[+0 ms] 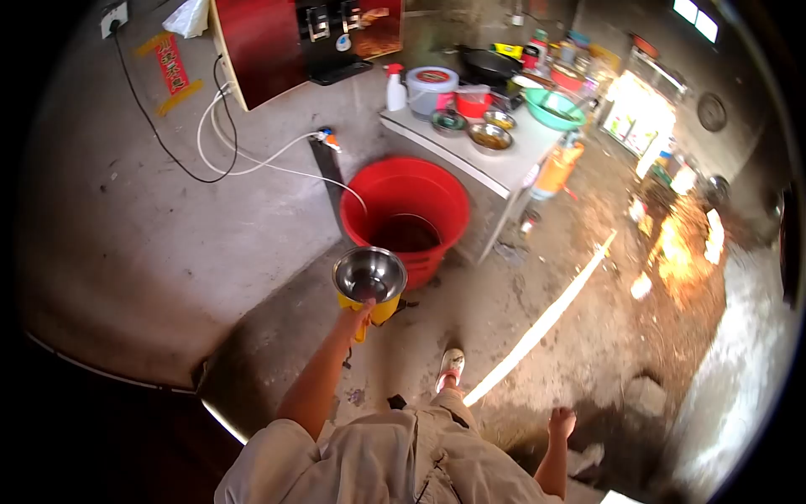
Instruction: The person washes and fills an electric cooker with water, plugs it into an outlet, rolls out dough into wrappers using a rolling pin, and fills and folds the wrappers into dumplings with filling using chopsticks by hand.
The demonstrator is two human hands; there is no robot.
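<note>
A shiny metal bowl (pixel 369 275) with a yellow outer part and a yellow handle is in my left hand (pixel 361 314), just in front of a large red tub (pixel 405 186). Dark liquid or shadow shows at the bottom of the tub, and a thin white hose (pixel 277 165) runs over its rim. The inside of the bowl looks empty or nearly so. Down at my right side hangs my right hand (pixel 562 420), its fingers curled and nothing visible in them.
A white table (pixel 453 149) behind the tub holds a lidded bucket (pixel 431 94), small bowls, a green basin (pixel 554 109) and a wok (pixel 489 63). An orange gas cylinder (pixel 557 170) stands beside it. Straw and debris (pixel 680 252) lie on the floor at the right.
</note>
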